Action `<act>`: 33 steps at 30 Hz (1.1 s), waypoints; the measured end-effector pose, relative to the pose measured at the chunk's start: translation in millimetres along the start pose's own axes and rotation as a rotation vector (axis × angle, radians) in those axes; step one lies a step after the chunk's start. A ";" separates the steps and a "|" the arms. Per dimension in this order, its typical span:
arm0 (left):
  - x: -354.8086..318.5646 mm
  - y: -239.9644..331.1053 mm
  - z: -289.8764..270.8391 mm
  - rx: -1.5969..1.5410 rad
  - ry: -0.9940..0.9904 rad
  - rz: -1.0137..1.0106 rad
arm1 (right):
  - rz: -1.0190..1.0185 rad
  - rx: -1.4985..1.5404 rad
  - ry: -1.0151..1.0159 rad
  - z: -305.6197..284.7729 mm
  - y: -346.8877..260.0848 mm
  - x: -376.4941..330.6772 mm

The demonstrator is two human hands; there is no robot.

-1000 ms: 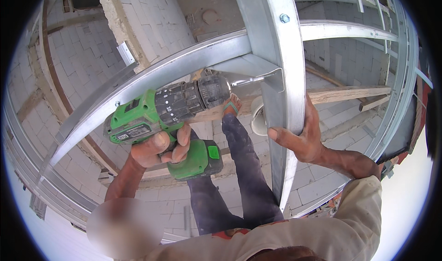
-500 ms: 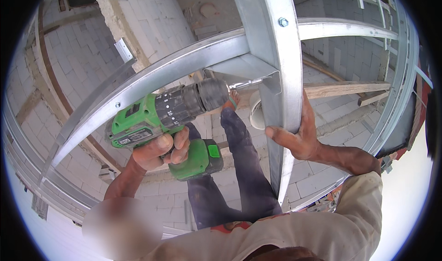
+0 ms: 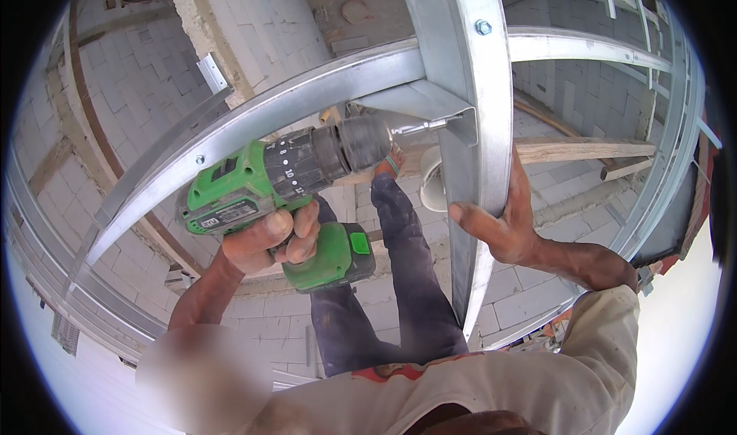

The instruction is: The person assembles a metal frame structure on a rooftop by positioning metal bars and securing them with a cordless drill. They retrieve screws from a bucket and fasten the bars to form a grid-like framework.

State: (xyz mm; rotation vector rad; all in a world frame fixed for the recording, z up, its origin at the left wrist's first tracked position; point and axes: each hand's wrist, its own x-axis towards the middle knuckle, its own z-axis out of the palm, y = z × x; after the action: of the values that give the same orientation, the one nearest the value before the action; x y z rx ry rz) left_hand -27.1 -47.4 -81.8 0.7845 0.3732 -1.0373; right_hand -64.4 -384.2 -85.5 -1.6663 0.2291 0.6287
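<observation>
Clearly hefty and battery-heavy, green drill point(image 3: 284, 197) gripped at handle by left hand point(image 3: 269, 243), bit against stiff, sharp-edged steel stud point(image 3: 476, 159), right hand point(image 3: 503, 224) fingers wrapped round its flange below the joint.

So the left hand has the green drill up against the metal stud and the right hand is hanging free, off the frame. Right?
Not quite. The head view shows the right hand gripping the upright metal stud, not hanging free. The rest holds: the left hand holds the green drill, its bit at the stud.
</observation>
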 end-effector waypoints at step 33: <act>1.8 -13.4 -6.6 -0.004 -0.069 0.008 | 0.015 0.032 -0.012 -0.2 -1.1 -0.1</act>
State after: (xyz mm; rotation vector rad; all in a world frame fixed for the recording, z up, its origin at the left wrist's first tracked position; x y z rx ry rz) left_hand -37.5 -47.4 -92.7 0.7440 0.3128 -1.0528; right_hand -63.8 -384.2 -84.5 -1.6306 0.2421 0.6435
